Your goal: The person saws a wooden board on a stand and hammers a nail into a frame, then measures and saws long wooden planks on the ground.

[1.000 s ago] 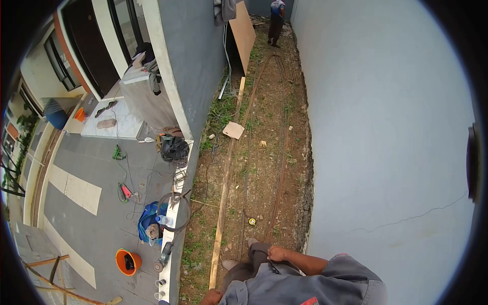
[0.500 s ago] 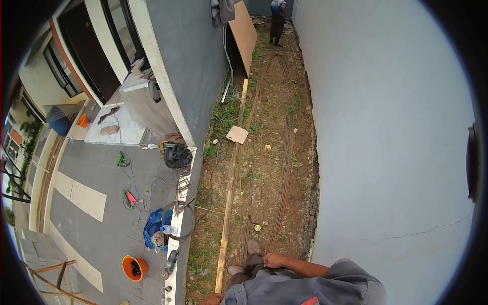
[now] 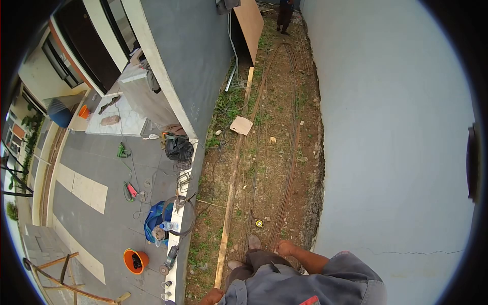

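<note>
My right hand is closed in a fist in front of my body, over the near end of long rusty steel bars on the ground. What it holds, if anything, is hidden. At the bottom edge my left hand appears curled, beside the near end of a long wooden plank; its grip cannot be made out. A yellow tape measure lies on the soil just ahead of my shoes.
A grey wall bounds the strip on the right. Left of the low wall are an orange bucket, an angle grinder and a blue bag. Another person stands at the far end, near a leaning board.
My right hand has moved away from my body, forward and to the right. The view has shifted slightly. The left hand stays near the plank's end.
</note>
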`<move>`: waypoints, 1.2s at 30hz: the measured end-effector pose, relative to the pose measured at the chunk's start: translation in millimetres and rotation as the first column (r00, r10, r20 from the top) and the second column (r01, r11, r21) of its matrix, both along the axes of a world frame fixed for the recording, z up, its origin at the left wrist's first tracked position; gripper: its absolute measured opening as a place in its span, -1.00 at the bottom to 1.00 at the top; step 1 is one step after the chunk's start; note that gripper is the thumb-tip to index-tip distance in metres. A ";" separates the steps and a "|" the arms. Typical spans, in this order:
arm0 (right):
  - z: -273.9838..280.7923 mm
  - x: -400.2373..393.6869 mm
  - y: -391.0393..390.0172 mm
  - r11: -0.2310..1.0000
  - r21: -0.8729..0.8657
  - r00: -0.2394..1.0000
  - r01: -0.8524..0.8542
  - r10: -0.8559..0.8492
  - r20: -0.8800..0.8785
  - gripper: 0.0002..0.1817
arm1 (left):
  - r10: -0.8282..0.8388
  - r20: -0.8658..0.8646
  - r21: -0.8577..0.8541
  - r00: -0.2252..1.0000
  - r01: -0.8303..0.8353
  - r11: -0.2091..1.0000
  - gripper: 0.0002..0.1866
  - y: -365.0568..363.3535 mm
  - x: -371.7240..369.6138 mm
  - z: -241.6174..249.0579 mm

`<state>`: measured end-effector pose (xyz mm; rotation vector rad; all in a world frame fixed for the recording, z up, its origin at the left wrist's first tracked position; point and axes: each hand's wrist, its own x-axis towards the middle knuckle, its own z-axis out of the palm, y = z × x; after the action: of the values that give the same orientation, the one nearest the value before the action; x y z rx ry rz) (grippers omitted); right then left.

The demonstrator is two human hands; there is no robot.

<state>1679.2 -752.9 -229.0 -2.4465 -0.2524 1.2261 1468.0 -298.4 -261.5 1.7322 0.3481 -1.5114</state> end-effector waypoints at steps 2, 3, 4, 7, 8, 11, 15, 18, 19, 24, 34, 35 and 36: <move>-22.2 2.6 -7.8 1.000 0.007 1.000 0.026 -0.026 0.006 -0.63 | 0.233 -0.203 -0.094 0.951 -0.256 0.962 -0.77 5.2 -24.0 -30.5; -36.7 3.4 -10.6 0.994 -0.032 0.995 0.100 -0.100 0.010 -0.67 | 0.239 -0.257 -0.070 0.936 -0.265 0.962 -0.77 -3.2 -36.2 0.2; -21.2 17.7 -5.5 0.978 -0.061 0.979 0.202 -0.204 -0.026 -0.72 | 0.258 -0.005 0.057 0.966 -0.257 0.965 -0.79 -28.8 2.1 55.2; -86.6 34.7 -9.7 0.906 -0.022 0.905 0.422 -0.423 -0.047 -0.77 | 0.239 0.156 0.180 0.958 -0.265 0.947 -0.54 -51.0 13.3 70.7; -102.4 44.0 -10.9 0.900 0.052 0.899 0.432 -0.426 -0.096 -0.79 | 0.242 0.210 0.185 0.947 -0.282 0.941 -0.36 -58.8 15.1 74.2; -180.7 63.7 1.3 0.798 -0.023 0.792 0.603 -0.601 -0.107 -0.89 | 0.243 0.006 0.186 0.970 -0.240 0.953 -0.05 -69.1 9.4 49.0; -316.6 66.9 0.4 0.939 0.000 0.936 0.343 -0.342 0.078 -0.82 | 0.025 -0.049 0.386 0.998 -0.004 0.922 0.26 -98.0 1.6 16.0; -400.7 65.3 5.5 0.941 0.020 0.936 0.337 -0.338 0.098 -0.72 | -0.026 -0.118 0.487 0.993 0.081 0.870 0.44 -99.3 5.5 1.1; -419.8 67.5 9.5 0.939 0.031 0.931 0.341 -0.343 0.124 -0.67 | 0.007 -0.077 0.504 0.997 0.033 0.863 0.50 -94.2 3.8 -6.6; -458.5 85.8 44.2 0.934 -0.185 0.949 0.306 -0.283 0.142 -0.45 | 0.059 -0.133 0.553 0.989 0.025 0.833 0.52 -85.9 -3.4 -12.5; -490.5 87.5 82.4 0.795 -0.607 0.998 -0.017 0.054 0.044 -0.14 | 0.128 -0.160 0.575 0.979 -0.013 0.818 0.51 -65.4 -16.8 -17.8; -471.3 88.7 88.3 0.850 -0.520 0.995 0.080 -0.099 -0.009 -0.14 | 0.164 -0.197 0.559 0.967 -0.027 0.829 0.51 -63.8 -10.8 -18.8; -452.2 86.7 90.3 0.881 -0.437 0.968 0.183 -0.239 -0.075 -0.14 | 0.200 -0.235 0.538 0.951 -0.044 0.842 0.51 -65.2 -9.0 -14.8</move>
<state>1765.9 -662.7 -681.2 -2.6451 0.3528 1.4520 1459.1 -363.6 -276.3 1.8478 1.0974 -1.6705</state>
